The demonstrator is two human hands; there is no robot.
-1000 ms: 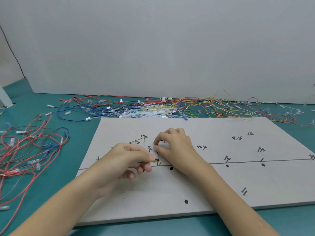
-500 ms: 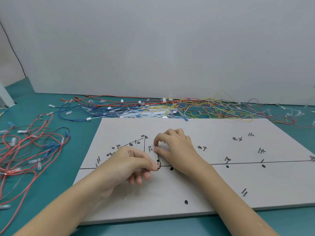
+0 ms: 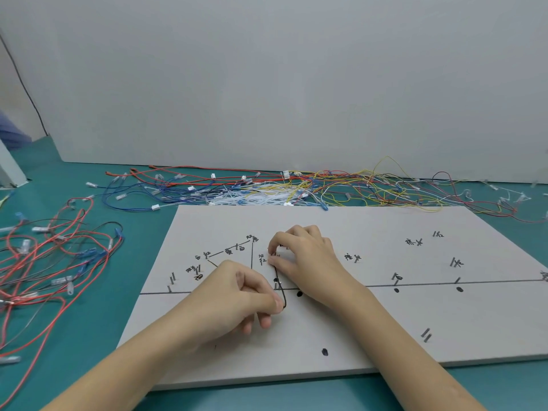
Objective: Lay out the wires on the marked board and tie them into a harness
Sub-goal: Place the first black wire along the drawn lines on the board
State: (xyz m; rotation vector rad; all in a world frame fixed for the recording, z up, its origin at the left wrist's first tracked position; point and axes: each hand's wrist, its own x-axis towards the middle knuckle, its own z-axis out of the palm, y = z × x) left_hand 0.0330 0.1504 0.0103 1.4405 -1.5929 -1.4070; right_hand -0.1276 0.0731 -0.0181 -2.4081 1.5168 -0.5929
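Drawing back toward the board's near edge, the left hand pinches a black wire, now visibly longer; the right hand pins its far end, probably at a marked peg. First wire's routing looks barely begun.

We face a plain pale grey wall that fills the upper half of the view, matte and evenly lit, with no strong shadows on it. It meets a teal tabletop that runs the full width and reaches the near edge. At the far left we see a thin dark cable running down the wall toward the table, and beside it a white slanted object standing on the tabletop, perhaps a stand or a panel edge. Above that, a blurred bluish patch sits at the frame's border.
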